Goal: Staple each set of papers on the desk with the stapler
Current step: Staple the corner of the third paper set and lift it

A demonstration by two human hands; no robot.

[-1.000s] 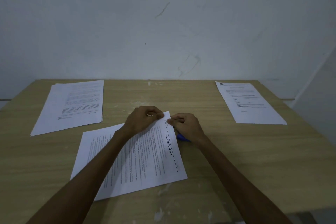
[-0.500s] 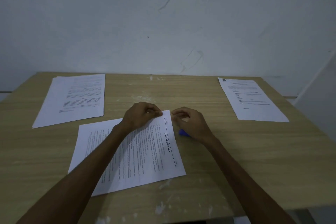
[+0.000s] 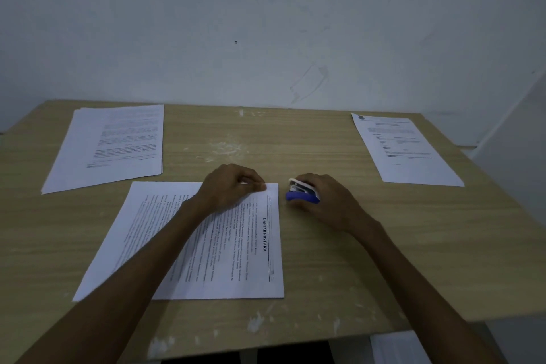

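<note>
**Count on the desk**

Three paper sets lie on one desk (image 3: 339, 260): one set at 10 o'clock (image 3: 109, 145), one at 2 o'clock (image 3: 404, 151), and one near the middle, toward 6 o'clock (image 3: 236, 260). There is one stapler (image 3: 302, 193), blue and white, just at 3 o'clock of the middle set. Two hands are in view: the left (image 3: 230, 188) and the right (image 3: 328, 201).
</note>
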